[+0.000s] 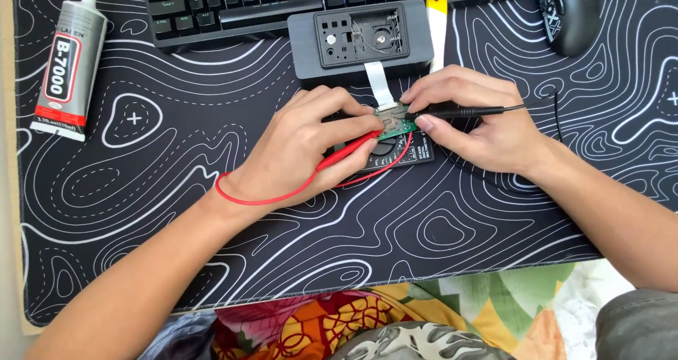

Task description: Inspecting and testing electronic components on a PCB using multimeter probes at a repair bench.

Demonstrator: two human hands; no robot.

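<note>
My left hand (304, 144) pinches a red test probe (346, 151) whose tip rests on a small green circuit board (397, 123). My right hand (480, 116) holds a black test probe (462, 110), its tip on the same board. The board lies on top of a black multimeter (399, 154), mostly hidden under my hands. A white flat ribbon cable (376, 84) runs from the board up to a dark grey open device case (360, 38). A red lead wire (244, 197) loops around my left wrist.
A black mat with white contour lines (424, 226) covers the desk. On it are a glue tube (69, 63) at far left, a black keyboard (233, 3) at the top, a yellow-handled tool (437, 10) and a black mouse (572, 14) at top right.
</note>
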